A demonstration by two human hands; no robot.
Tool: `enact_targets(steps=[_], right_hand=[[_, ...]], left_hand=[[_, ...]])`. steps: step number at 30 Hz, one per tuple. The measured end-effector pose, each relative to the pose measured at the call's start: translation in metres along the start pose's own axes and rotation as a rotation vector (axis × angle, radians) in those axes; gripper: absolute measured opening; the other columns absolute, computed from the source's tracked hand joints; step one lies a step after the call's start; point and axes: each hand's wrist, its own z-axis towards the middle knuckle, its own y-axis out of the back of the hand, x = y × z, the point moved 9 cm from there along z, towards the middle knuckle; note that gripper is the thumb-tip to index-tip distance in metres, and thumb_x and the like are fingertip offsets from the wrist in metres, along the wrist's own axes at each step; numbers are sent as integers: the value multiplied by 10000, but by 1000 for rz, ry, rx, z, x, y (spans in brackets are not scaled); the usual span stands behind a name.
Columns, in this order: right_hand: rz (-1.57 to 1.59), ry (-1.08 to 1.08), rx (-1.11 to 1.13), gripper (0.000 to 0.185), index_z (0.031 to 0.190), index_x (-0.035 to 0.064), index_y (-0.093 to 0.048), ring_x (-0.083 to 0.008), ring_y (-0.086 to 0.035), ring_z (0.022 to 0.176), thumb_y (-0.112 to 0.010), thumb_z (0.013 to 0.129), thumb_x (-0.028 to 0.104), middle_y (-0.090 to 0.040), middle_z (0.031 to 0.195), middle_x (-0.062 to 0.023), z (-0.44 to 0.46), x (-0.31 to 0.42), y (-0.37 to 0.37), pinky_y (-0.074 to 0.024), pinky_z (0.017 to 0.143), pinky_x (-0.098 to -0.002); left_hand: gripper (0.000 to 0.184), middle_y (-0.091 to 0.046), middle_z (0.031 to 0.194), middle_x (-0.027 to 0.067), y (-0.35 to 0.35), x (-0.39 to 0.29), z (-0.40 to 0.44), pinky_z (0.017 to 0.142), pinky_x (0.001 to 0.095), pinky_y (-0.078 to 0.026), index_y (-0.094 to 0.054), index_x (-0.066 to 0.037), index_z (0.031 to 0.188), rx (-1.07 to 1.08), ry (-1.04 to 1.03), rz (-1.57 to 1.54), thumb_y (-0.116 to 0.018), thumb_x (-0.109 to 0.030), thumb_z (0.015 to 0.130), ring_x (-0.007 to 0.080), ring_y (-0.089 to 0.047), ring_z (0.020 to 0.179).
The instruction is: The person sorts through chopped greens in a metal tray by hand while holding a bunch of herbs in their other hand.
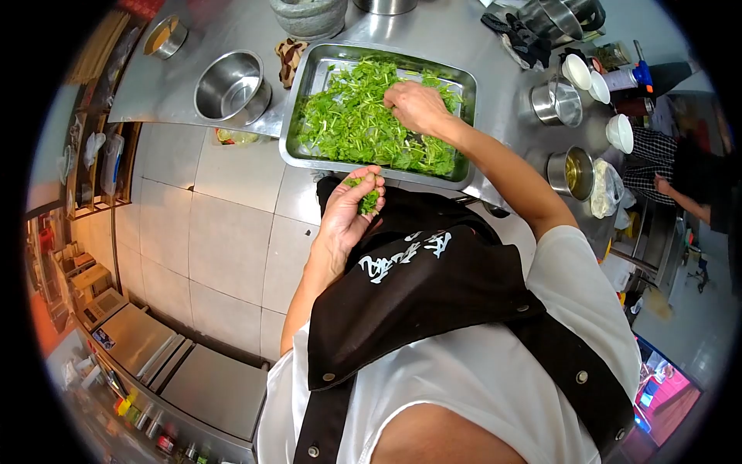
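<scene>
Chopped leafy greens (pixel 352 116) lie spread across a rectangular metal tray (pixel 290 147) at the table's front edge. My left hand (pixel 348 210) is just in front of the tray's near rim, its fingers curled round a small bunch of greens (pixel 366 199). Over the right half of the tray, my right hand (pixel 417 107) reaches down into the greens with its fingers bent together; its fingertips touch the leaves, and what they pinch is hidden.
Left of the tray stand a steel bowl (pixel 232 87), a small pot (pixel 165 37) and a patterned cloth (pixel 291 60). A stone mortar (pixel 309 17) is behind. Steel pots (pixel 556 104), white bowls (pixel 619 133) and a plastic bag (pixel 607 189) stand right. Another person's hand (pixel 663 185) shows far right.
</scene>
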Motion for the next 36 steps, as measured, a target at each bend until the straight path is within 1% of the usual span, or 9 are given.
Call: enact_targets(steps=[6,9,15,18,22,24,28,33,36], right_hand=[[315,-162,15,152,901,71,-618,-232,-593,686,-571,769,128,-619,759,-76,-8,-17,12,-480,589,-366],[1019,-453,232,153,912,34,-610,-106,-521,571,-597,778,107,-558,642,-18,-18,-38,-20,-409,468,-256],[1596,-582,456,272,1045,28,-556,-46,-477,573,-616,784,70,-558,723,18,-44,-14,-23,-327,470,-178],[1536,-521,452,218,995,34,-575,-50,-470,554,-621,785,69,-559,710,8,-56,12,-9,-327,469,-182],[1010,-51,275,166,844,67,-631,-103,-583,649,-634,791,225,-640,738,-32,-65,56,12,-448,561,-241],[642,-72,237,170,851,71,-632,-111,-614,691,-642,794,231,-663,741,-53,-70,65,25,-473,605,-263],[1018,20,149,97,905,90,-635,-107,-587,714,-617,809,95,-636,778,-23,-64,58,35,-475,631,-271],[902,-433,-154,333,1146,86,-536,-113,-537,794,-601,827,156,-564,986,-45,-46,-97,24,-443,680,-229],[1002,-602,-168,438,1192,7,-491,-152,-546,828,-603,778,90,-591,935,-78,-53,-124,13,-452,739,-287]], left_hand=[[176,-611,872,43,7,-1,-1,655,243,-479,-572,-51,1033,6,-22,-34,-597,-88,863,131,-559,748],[191,-617,894,49,9,-1,-2,673,240,-487,-566,-52,1058,-35,-9,-18,-586,-84,870,135,-572,772],[243,-625,972,68,-5,-5,2,733,254,-510,-552,-58,1116,2,-7,36,-576,-81,875,144,-599,827],[255,-624,991,73,-13,-8,5,743,265,-514,-548,-60,1126,-7,-29,37,-579,-85,874,148,-602,833],[243,-623,965,65,-15,-6,8,742,272,-513,-553,-61,1112,-25,-67,33,-586,-88,872,153,-605,834],[211,-625,941,59,-8,-5,11,741,274,-509,-570,-67,1077,-40,-78,33,-596,-86,869,155,-607,824],[185,-617,909,65,-6,-7,9,697,256,-510,-570,-55,1045,-2,-86,-4,-601,-78,864,143,-595,788],[189,-603,922,62,6,-7,5,685,250,-506,-561,-55,1053,-8,-78,-53,-589,-66,867,141,-584,787],[193,-586,943,51,17,-5,2,699,249,-499,-556,-63,1059,7,-79,-64,-585,-77,869,138,-569,812]])
